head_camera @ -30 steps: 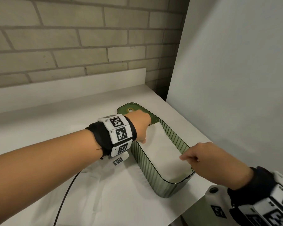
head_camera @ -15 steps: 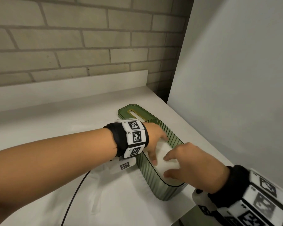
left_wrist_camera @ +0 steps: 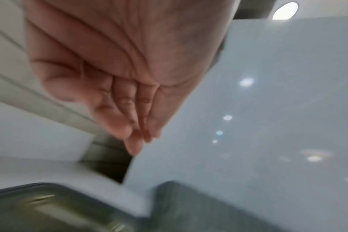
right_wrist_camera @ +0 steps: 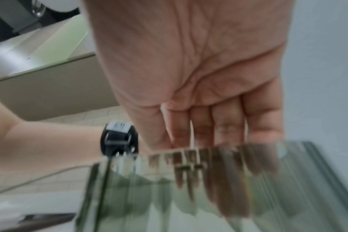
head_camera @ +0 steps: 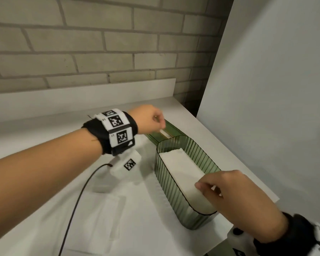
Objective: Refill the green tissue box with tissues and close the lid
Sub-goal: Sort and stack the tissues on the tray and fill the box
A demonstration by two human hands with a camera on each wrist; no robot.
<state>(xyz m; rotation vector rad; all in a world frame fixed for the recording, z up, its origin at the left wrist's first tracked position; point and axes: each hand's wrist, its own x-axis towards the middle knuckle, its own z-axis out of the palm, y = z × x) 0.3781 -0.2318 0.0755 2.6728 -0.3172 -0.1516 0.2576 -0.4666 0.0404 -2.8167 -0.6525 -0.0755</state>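
Note:
The green ribbed tissue box (head_camera: pixel 169 183) stands open on the white table, with a white stack of tissues (head_camera: pixel 181 168) lying inside it. Its green slotted lid (head_camera: pixel 174 129) lies flat just behind the box. My left hand (head_camera: pixel 151 120) hovers over the lid; in the left wrist view its fingers (left_wrist_camera: pixel 138 125) are straight, held together and holding nothing, with the blurred lid (left_wrist_camera: pixel 50 211) below. My right hand (head_camera: pixel 213 187) reaches into the near end of the box and touches the tissues. In the right wrist view its fingers (right_wrist_camera: pixel 224 125) run straight down behind the box wall (right_wrist_camera: pixel 189 188).
An empty clear plastic wrapper (head_camera: pixel 103 215) lies on the table left of the box. A black cable (head_camera: pixel 76 204) trails from my left wrist. A white panel (head_camera: pixel 266 108) stands close on the right, a brick wall (head_camera: pixel 100 43) behind. The table edge (head_camera: pixel 251 206) runs near the box.
My left hand has come out of the box and moved back over the lid. My right hand has drawn back to the near end of the box, still on the tissues.

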